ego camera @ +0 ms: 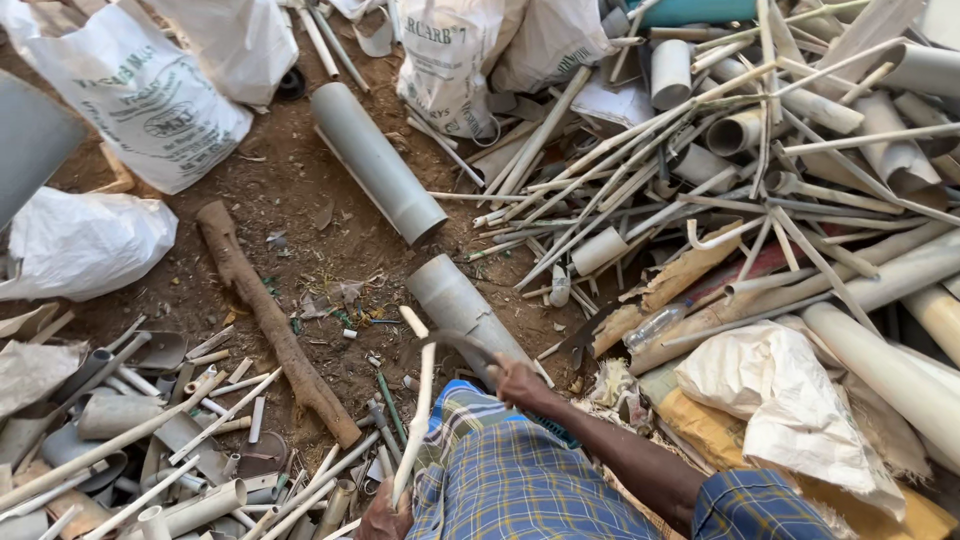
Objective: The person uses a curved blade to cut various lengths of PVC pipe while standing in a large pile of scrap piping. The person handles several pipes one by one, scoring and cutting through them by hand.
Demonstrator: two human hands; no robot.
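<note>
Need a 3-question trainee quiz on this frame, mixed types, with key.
1. True or false: the left hand grips the lower end of a thin white pipe.
2. What does the right hand hold? A) a white sack B) a dark tool over the short grey pipe C) the log
3. Fill in: the brown log lies on bare ____, left of the short grey pipe.

Key: 1 true. 2 B; the tool is blurred, so its kind cannot be told. 3 dirt.
</note>
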